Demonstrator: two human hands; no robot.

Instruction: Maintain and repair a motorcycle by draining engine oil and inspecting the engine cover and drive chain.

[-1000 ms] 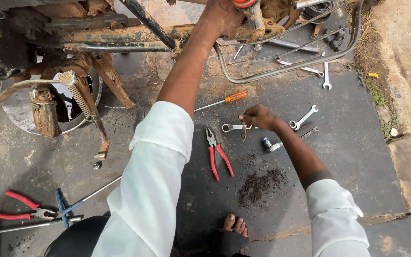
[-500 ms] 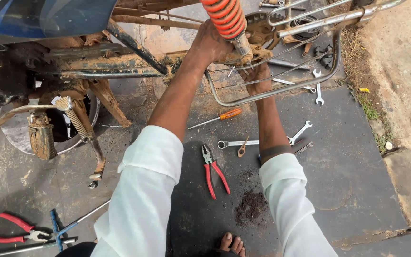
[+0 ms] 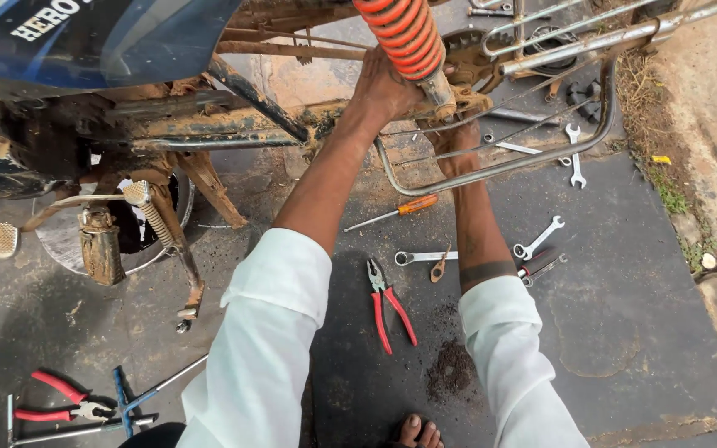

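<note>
Both my hands are up at the bottom end of the orange spring shock on the rusty bike frame. My left hand is wrapped around the frame right beside the lower mount of the shock, fingers curled shut on the metal there. My right hand sits just below and behind a bent chrome tube, so I honestly can't tell if those fingers are closed on anything or just resting.

Down on the dark mat between my arms there's a pair of red-handled pliers, a flat spanner with a small rusty bit touching it, and an orange-handled screwdriver a bit higher up. To the right of my forearm lies another spanner, and one more near the tube. Bottom left on the ground there's a second pair of red pliers next to a blue cross-shaped wrench. My toes poke in at the bottom edge.
</note>
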